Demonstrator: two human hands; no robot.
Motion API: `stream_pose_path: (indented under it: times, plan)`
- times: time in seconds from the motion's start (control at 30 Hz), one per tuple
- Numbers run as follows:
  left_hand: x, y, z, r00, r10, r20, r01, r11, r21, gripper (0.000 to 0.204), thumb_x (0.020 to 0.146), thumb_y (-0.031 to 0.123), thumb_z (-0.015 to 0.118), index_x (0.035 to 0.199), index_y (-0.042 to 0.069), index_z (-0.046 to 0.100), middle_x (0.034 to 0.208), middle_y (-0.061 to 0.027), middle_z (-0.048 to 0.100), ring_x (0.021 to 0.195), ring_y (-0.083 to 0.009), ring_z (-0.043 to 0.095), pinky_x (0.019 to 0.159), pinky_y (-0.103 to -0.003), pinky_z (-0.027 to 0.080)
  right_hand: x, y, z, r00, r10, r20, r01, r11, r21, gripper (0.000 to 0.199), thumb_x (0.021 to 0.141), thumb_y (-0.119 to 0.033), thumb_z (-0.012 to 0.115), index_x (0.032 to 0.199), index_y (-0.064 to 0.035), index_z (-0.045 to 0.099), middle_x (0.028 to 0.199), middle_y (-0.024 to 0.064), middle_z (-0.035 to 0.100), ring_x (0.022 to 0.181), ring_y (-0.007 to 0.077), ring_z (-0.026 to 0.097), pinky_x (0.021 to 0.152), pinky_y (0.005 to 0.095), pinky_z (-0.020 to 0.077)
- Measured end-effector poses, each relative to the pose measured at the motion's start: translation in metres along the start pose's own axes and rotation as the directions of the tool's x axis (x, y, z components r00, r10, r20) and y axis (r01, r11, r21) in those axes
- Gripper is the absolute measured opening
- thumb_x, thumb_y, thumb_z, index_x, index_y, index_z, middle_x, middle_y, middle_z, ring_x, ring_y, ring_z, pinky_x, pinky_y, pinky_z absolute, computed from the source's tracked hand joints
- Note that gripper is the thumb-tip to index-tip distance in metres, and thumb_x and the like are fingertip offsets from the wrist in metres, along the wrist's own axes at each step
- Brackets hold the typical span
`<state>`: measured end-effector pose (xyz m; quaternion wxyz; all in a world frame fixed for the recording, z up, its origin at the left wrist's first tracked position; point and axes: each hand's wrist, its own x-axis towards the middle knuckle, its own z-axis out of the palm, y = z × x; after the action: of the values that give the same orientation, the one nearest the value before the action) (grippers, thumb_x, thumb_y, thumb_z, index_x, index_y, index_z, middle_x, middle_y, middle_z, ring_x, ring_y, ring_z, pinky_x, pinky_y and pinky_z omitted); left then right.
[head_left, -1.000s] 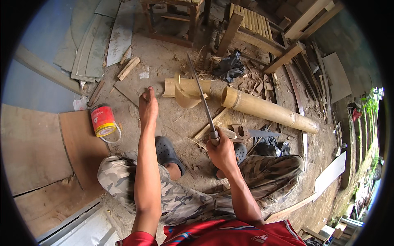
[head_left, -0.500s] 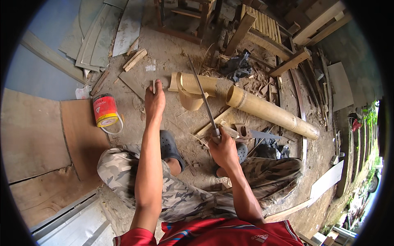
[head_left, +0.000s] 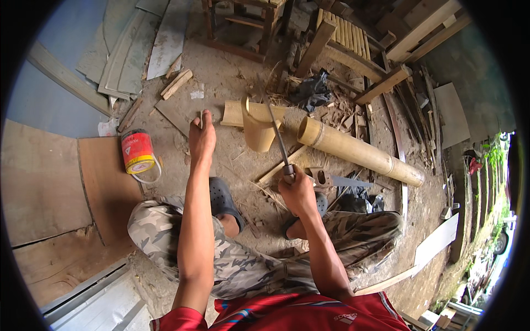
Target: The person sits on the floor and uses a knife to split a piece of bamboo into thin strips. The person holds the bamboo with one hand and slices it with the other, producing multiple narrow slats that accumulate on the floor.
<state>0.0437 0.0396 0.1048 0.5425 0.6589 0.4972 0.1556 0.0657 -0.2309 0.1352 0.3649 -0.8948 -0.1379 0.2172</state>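
My right hand is closed round the handle of a long knife, whose narrow dark blade points up and away. The blade crosses in front of a curved piece of split bamboo standing on the ground. Behind it lies another split bamboo piece. To the left, my left hand is raised with its fingers curled in and the thumb up. A small pale sliver shows at its fingertips, too small to name. A handsaw lies just right of my right hand.
A thick bamboo pole lies at the right. A red and yellow can with a handle stands at the left, beside wooden boards. Farther off are a wooden stool, a black plastic bag and scattered scraps.
The view has shifted slightly. The curved bamboo piece now stands more upright beside the blade. Both hands keep nearly the same pose, and the knife stays in my right hand.
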Motion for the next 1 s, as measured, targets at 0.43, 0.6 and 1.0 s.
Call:
stream_pose_path:
  times: [0.43, 0.6, 1.0]
  plan:
    - [-0.010, 0.011, 0.016, 0.999, -0.027, 0.029, 0.025, 0.998, 0.055, 0.084, 0.096, 0.062, 0.042, 0.146, -0.005, 0.036, 0.149, -0.0273, 0.040, 0.138, -0.0390, 0.041, 0.112, -0.045, 0.035, 0.008, 0.050, 0.034, 0.999, 0.053, 0.007, -0.053, 0.995, 0.081, 0.026, 0.086, -0.021, 0.060, 0.102, 0.0007, 0.061, 0.081, 0.0249, 0.066, 0.080, 0.0403, 0.066, 0.071, 0.0453, 0.0498]
    - [-0.005, 0.008, 0.003, 0.999, -0.002, 0.038, 0.002, 1.000, 0.014, 0.084, 0.096, 0.062, 0.043, 0.147, -0.005, 0.035, 0.149, -0.0283, 0.039, 0.139, -0.0382, 0.040, 0.114, -0.044, 0.033, -0.020, 0.021, 0.019, 0.999, 0.019, -0.031, -0.016, 0.995, 0.094, 0.022, 0.085, -0.017, 0.060, 0.100, -0.0012, 0.061, 0.072, 0.0183, 0.064, 0.069, 0.0311, 0.065, 0.067, 0.0408, 0.0504]
    - [-0.005, 0.018, -0.004, 0.997, 0.067, -0.027, -0.069, 0.996, -0.056, 0.083, 0.096, 0.061, 0.044, 0.145, -0.006, 0.036, 0.147, -0.0281, 0.043, 0.136, -0.0379, 0.043, 0.112, -0.043, 0.033, -0.006, 0.018, 0.047, 0.999, -0.029, 0.040, 0.028, 0.999, 0.015, 0.021, 0.084, -0.011, 0.057, 0.102, -0.0012, 0.061, 0.079, 0.0238, 0.066, 0.075, 0.0368, 0.069, 0.067, 0.0440, 0.0513]
